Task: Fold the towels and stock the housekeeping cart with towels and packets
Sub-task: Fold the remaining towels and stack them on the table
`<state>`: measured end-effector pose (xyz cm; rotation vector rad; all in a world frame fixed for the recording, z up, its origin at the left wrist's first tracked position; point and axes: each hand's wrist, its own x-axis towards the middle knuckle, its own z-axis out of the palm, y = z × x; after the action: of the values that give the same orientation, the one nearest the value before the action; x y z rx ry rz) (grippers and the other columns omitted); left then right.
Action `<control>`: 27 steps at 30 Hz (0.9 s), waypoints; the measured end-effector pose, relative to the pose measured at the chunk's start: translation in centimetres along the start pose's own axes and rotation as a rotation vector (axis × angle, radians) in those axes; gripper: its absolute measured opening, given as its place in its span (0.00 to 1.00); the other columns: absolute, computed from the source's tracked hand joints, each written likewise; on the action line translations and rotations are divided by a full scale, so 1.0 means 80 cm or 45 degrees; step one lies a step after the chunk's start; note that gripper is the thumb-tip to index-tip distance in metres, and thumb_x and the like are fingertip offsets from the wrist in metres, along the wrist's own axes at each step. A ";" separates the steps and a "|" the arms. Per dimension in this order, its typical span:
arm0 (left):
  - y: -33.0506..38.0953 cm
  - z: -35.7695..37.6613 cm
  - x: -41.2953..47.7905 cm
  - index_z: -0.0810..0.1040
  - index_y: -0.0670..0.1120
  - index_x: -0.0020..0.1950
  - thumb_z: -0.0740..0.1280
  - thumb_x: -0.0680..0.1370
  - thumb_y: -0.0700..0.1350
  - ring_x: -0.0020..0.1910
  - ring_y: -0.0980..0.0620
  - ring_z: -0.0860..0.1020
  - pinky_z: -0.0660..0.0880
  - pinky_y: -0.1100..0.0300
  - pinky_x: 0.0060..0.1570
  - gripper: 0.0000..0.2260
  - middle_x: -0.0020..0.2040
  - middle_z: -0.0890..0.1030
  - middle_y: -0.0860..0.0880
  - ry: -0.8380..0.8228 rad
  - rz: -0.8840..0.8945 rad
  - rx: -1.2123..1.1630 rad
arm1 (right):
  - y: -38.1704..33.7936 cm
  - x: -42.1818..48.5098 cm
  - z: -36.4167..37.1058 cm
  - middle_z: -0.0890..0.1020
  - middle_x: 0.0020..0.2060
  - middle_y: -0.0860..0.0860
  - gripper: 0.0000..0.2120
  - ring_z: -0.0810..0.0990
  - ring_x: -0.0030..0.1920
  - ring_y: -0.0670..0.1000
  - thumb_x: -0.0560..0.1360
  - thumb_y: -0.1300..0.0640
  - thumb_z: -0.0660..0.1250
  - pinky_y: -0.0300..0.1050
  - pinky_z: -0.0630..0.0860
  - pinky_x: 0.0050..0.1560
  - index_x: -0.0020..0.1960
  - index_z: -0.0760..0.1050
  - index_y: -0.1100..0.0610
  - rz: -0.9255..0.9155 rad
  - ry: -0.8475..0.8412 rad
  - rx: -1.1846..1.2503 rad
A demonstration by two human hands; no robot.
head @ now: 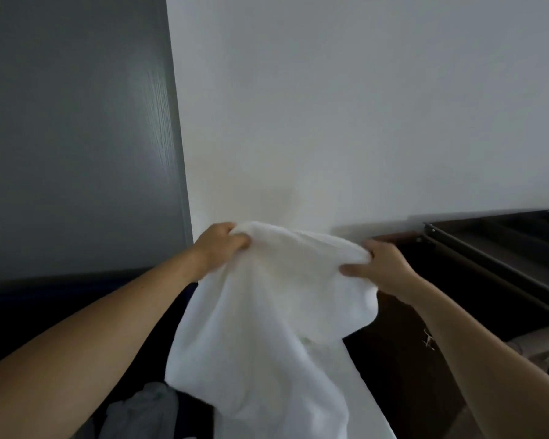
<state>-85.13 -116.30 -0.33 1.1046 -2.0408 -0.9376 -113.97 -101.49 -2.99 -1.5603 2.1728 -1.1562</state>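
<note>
The towel [267,305] is held up by its top edge, left hand [217,248] clamped at ten o'clock, right hand [381,267] pinching at two, so it hangs flat for folding.

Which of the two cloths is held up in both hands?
The white towel, gripped along its top edge by the left hand and right hand; the greyish cloth lies below, untouched.

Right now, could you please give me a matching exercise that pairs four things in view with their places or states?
Things:
1 left hand
2 right hand
3 white towel
4 cart

Places or states:
A dark, at the far right
B hangs from its upper edge
C grips the white towel on the side of the grey panel
D grips the white towel on the side of the cart

Pairs: 1-C, 2-D, 3-B, 4-A
</note>
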 end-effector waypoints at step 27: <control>0.034 0.110 -0.023 0.80 0.44 0.56 0.66 0.80 0.52 0.50 0.47 0.82 0.80 0.48 0.54 0.12 0.52 0.83 0.45 -0.481 0.135 -0.305 | -0.015 -0.007 0.033 0.84 0.37 0.49 0.04 0.83 0.38 0.48 0.74 0.55 0.74 0.52 0.80 0.44 0.43 0.80 0.48 -0.277 -0.149 0.412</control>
<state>-92.41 -111.10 -3.31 0.7247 -2.1808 -1.3763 -111.36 -102.34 -4.03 -1.6957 1.6745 -1.3619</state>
